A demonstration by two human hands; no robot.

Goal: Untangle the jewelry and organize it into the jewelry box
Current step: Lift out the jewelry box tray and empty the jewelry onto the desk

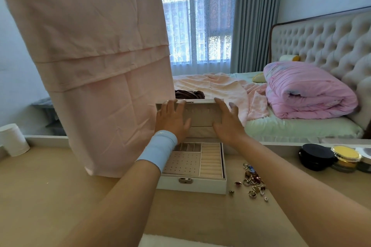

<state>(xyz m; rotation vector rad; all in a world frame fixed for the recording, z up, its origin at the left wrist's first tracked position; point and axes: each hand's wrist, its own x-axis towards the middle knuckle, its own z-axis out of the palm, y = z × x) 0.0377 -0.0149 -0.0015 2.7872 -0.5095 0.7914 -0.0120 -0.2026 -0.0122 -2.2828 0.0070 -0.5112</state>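
Observation:
A white jewelry box (192, 185) stands open on the wooden table, its beige tray divided into ring rolls, small slots and a dotted earring panel. Its lid (200, 118) stands upright. My left hand (172, 121), with a light blue wristband, lies flat against the left part of the lid's inner face, fingers spread over its top edge. On the lid's right part my right hand (227, 122) rests the same way. A tangled pile of jewelry (253, 181), gold pieces with red and blue stones, lies on the table just right of the box.
A pink cloth (100, 66) hangs down to the table just left of the box. A white paper cup (13, 139) stands at the far left. Black and yellow-lidded jars (329, 156) sit at the right. A mirror behind reflects a bed with pink bedding.

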